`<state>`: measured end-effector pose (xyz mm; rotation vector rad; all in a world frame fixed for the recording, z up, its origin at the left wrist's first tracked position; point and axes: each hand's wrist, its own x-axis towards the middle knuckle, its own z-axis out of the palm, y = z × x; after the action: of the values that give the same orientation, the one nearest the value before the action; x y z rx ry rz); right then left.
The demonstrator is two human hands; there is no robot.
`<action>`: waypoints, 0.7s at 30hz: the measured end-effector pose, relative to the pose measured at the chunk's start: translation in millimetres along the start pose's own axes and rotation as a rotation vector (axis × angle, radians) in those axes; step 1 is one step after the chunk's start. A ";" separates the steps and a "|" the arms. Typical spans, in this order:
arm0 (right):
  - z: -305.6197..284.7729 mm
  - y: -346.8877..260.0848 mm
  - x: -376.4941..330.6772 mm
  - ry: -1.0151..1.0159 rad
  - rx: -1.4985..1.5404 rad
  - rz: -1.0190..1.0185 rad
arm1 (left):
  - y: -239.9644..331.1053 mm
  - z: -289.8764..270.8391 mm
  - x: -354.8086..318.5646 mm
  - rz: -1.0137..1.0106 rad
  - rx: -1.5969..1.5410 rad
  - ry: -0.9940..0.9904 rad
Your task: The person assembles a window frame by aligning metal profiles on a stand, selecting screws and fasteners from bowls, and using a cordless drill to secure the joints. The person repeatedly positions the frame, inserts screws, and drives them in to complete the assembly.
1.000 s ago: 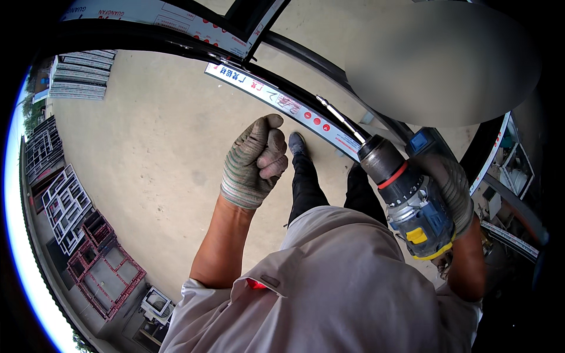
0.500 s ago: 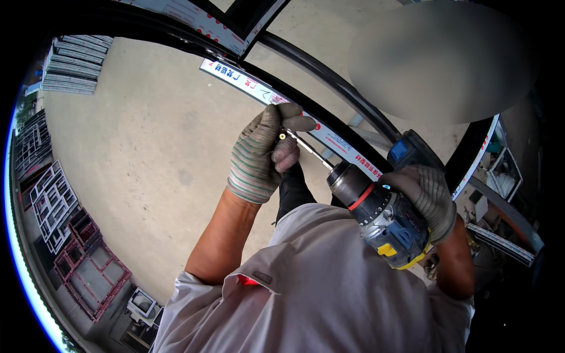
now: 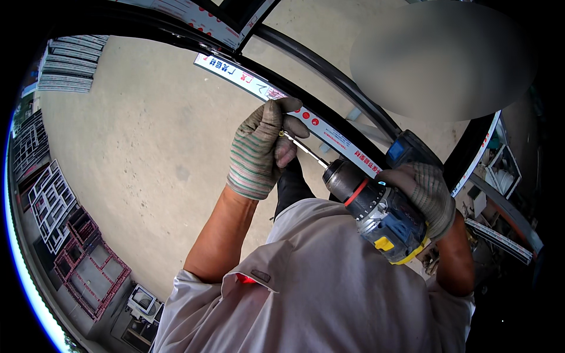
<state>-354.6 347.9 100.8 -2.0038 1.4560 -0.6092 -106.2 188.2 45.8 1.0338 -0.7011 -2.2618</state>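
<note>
My right hand [image 3: 428, 197], in a striped grey work glove, is wrapped round the handle of a cordless drill [image 3: 385, 220] with a black chuck, a red ring and yellow trim. Its long driver bit [image 3: 307, 150] points up and left toward my other hand. My left hand [image 3: 257, 150], gloved the same way, pinches a small brass-coloured screw [image 3: 282, 134] between thumb and fingers. The bit's tip meets the screw or lies right against it. Just beyond both hands runs a frame profile [image 3: 329, 134] with white printed film; neither screw nor bit touches it visibly.
A dark curved frame bar [image 3: 335, 73] crosses behind the profile. Stacked profiles [image 3: 70, 65] lie at the far left. White lattice frames [image 3: 53, 203] and a red-wrapped frame [image 3: 97, 273] lie along the left side. A rack with odds and ends [image 3: 503, 176] stands at the right.
The screw has turned so its cross-slotted head no longer faces up, and it now lines up with the bit's tip. The drill has shifted slightly left.
</note>
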 end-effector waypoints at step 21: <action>8.1 10.0 3.0 -0.053 -0.051 0.032 | -3.1 12.8 -0.3 0.232 0.716 0.154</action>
<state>-355.2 344.3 88.1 -2.0164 1.4830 -0.5062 -117.0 193.6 51.2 1.3341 -1.5320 -1.7264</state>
